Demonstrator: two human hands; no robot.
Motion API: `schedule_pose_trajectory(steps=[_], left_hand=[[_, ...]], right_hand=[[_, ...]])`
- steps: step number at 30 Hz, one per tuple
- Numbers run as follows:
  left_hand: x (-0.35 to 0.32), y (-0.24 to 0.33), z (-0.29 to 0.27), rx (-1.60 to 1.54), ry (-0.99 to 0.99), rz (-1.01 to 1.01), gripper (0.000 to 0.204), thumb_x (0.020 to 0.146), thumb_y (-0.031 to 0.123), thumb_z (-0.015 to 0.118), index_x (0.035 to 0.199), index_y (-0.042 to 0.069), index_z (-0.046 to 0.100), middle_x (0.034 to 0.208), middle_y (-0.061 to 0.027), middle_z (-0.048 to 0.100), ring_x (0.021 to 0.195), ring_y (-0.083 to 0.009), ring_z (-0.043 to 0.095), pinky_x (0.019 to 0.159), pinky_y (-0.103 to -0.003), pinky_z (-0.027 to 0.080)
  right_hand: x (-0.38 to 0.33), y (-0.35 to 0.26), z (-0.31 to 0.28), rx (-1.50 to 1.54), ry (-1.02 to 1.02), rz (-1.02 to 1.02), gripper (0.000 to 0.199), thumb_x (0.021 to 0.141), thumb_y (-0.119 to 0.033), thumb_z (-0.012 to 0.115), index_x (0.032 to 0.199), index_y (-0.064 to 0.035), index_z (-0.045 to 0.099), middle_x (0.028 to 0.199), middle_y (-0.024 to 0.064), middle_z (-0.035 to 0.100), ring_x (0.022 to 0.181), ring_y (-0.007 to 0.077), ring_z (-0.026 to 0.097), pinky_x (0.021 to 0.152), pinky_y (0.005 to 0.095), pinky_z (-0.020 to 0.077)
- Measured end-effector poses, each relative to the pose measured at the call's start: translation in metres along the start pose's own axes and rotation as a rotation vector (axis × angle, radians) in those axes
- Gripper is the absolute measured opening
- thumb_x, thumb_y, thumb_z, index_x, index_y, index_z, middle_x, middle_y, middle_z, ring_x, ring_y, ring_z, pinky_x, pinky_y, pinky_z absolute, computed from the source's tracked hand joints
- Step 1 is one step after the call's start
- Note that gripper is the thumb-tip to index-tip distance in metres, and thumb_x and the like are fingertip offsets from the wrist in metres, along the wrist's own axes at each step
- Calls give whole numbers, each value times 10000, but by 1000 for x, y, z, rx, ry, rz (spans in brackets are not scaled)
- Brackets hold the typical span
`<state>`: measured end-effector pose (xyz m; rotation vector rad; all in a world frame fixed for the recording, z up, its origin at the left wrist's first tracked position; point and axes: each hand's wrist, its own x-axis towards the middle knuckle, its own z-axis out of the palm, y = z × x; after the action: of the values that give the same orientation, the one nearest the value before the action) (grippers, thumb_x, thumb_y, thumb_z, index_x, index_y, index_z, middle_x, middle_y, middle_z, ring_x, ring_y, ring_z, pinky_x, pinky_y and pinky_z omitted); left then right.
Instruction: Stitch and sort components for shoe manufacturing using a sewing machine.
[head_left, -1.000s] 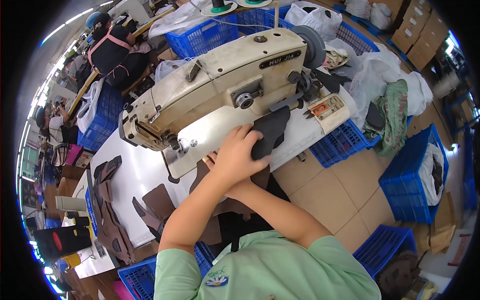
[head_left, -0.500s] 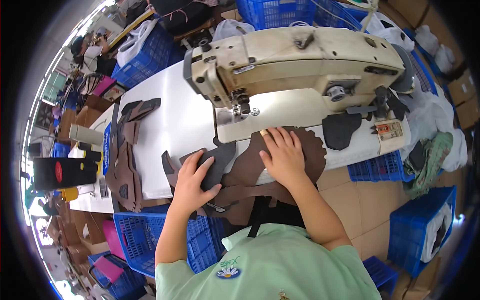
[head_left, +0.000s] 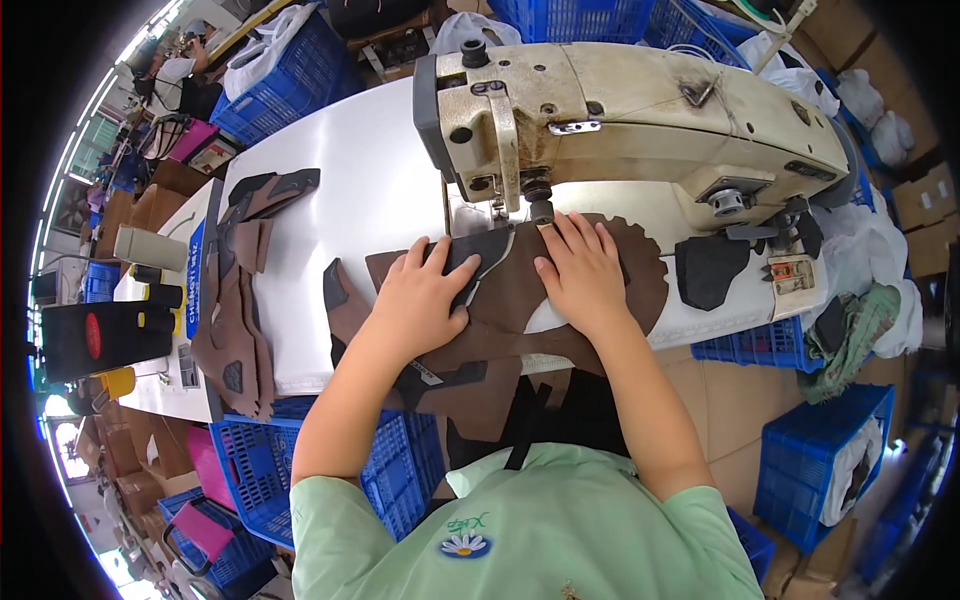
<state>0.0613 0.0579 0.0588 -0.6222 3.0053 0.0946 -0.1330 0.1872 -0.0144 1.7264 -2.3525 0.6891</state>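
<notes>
White table (head_left: 340,180) bears sewing machine (head_left: 640,110) and brown pieces (head_left: 505,295).

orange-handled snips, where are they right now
In the head view, the orange-handled snips are on the right, in the cream tray at the white table's right end, just right of the loose black piece.

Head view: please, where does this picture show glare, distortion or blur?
Head view, left rim: lamps blown out; head view overall: the table has bowed edges; head view, far right: details look soft; head view, middle: left hand and right hand fairly sharp.
</notes>
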Motion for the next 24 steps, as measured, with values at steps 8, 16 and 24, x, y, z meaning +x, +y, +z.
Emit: schedule_pose_trajectory(steps=[8, 16, 24], left_hand=[[10, -1, 14, -83, 72, 50, 521, 833, 219, 619, 1336, 131, 515, 1417, -187, 449, 1317, -360, 414, 1081, -501, 337], [10, 3, 19, 0, 118, 76, 510, 870, 216, 584, 1373, 178, 509, 1417, -163, 459, 1299, -338, 433, 1066, -488, 350], [11, 5, 20, 14, 138, 73, 519, 862, 222, 593, 1372, 171, 514, 1409, -165, 468, 1285, -335, 444, 1054, -478, 359]], right_hand=[[2, -2, -3, 8, -20, 9, 447, 879, -276, 586, 1280, -82, 557, 1350, 90, 526, 1287, 284, 441, 1094, 488, 295], [2, -3, -3, -2, -16, 5, 431, 880, -266, 586, 1268, -78, 565, 1344, 93, 529, 1283, 290, 440, 1088, 492, 303], [3, -3, -3, -2, -24, 7, 421, 881, -269, 588, 1257, -80, 569, 1340, 87, 530, 1286, 287, 436, 1085, 496, 303]])
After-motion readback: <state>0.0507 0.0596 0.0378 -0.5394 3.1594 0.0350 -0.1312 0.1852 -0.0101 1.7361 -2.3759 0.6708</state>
